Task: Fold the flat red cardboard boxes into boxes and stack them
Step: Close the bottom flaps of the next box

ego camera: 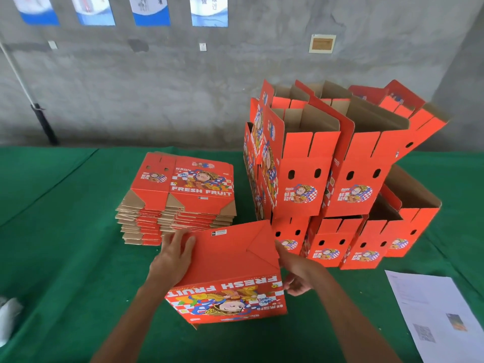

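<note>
Standing upside down at lower centre, a box [230, 260] has its bottom flaps pressed shut by the flat, open left hand [175, 254], while its side is held in the right hand [296, 273]. Next, it likely needs turning upright and stacking on the folded boxes [340, 184] at right.

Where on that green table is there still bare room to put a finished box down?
Bare green cloth lies left of the flat-box pile, and near the front edge between the held box and the paper sheet. The right rear is crowded with folded boxes.

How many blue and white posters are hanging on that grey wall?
4, in a row along the top of the wall: far left, next, middle, rightmost. All are cut off by the frame; more may hang outside it.
</note>
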`<state>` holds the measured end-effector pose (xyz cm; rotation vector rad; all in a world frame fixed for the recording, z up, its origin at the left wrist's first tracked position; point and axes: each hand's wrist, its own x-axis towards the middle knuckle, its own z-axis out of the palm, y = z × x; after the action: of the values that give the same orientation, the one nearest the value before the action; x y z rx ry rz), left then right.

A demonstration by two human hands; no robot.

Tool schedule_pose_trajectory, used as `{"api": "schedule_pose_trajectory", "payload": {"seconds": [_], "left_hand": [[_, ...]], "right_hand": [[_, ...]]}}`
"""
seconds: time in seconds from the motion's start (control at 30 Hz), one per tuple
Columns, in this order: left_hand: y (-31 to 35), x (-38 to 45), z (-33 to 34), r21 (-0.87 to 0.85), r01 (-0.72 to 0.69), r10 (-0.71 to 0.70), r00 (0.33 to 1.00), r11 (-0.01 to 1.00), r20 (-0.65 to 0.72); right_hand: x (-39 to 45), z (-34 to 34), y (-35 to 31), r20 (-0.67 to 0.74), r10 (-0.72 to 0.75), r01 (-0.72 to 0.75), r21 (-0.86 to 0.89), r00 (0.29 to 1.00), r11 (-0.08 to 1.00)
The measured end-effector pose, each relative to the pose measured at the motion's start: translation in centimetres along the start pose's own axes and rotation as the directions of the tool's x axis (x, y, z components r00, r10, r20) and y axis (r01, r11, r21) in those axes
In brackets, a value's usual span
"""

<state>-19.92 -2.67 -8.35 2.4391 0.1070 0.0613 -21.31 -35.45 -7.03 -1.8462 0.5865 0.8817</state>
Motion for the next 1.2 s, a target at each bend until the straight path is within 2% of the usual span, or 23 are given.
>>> {"api": "schedule_pose_trajectory", "payload": {"seconds": [0.17, 0.23, 0.3, 0.37, 0.4, 0.5, 0.6, 0.7, 0.77, 0.93, 1.1, 1.2], "left_hand": [[-3.9, -3.0, -2.3, -0.258, 0.119, -0.172, 0.966, 0.959, -0.193], [-5.0, -3.7, -3.3, -0.399, 0.147, -0.266, 0.928, 0.905, -0.261], [-5.8, -4.4, -4.2, -0.558, 0.189, -0.396, 0.875, 0.808, -0.277], [-6.4, -5.0, -5.2, -0.697, 0.160, -0.456, 0.850, 0.699, -0.262], [-6.4, -5.1, -5.7, -0.741, 0.132, -0.450, 0.859, 0.658, -0.247], [-4.9, -4.6, -7.0, -0.792, 0.019, -0.339, 0.910, 0.610, -0.239], [-0.7, -3.4, -7.7, -0.763, -0.109, -0.205, 0.931, 0.637, -0.304], [5.0, -2.8, -8.4, -0.693, -0.226, -0.037, 0.939, 0.685, -0.343], [8.2, -2.3, -8.5, -0.675, -0.324, 0.071, 0.924, 0.662, -0.375], [14.7, -1.7, -7.9, -0.760, -0.423, 0.210, 0.906, 0.493, -0.368], [24.5, -1.1, -8.8, -0.780, -0.509, 0.374, 0.847, 0.365, -0.377], [30.7, -2.4, -9.0, -0.738, -0.569, 0.433, 0.804, 0.362, -0.408]], "right_hand": [[-2.4, 1.9, -3.3, 0.104, -0.186, 0.190, -0.026, 0.977, 0.981], [-3.7, 2.7, -5.1, 0.099, -0.313, 0.320, -0.065, 0.944, 0.945], [-5.4, 3.3, -7.0, 0.069, -0.474, 0.479, -0.124, 0.878, 0.869], [-7.6, 3.9, -8.8, 0.060, -0.647, 0.640, -0.245, 0.760, 0.729], [-8.8, 4.2, -9.6, 0.064, -0.727, 0.706, -0.309, 0.684, 0.637], [-11.5, 5.6, -11.2, 0.065, -0.893, 0.789, -0.500, 0.445, 0.357], [-12.5, 7.5, -12.1, 0.051, -0.975, 0.699, -0.705, 0.218, 0.119], [-12.8, 9.5, -12.0, 0.052, -0.996, 0.534, -0.846, 0.071, -0.006], [-12.8, 10.3, -11.4, 0.012, -1.000, 0.461, -0.887, 0.005, -0.009], [-13.7, 8.1, -9.7, -0.163, -0.985, 0.424, -0.897, -0.058, 0.123], [-18.7, 1.5, -9.1, -0.290, -0.922, 0.425, -0.891, -0.256, 0.162], [-22.6, -2.5, -8.0, -0.312, -0.886, 0.395, -0.904, -0.343, 0.165]]}}
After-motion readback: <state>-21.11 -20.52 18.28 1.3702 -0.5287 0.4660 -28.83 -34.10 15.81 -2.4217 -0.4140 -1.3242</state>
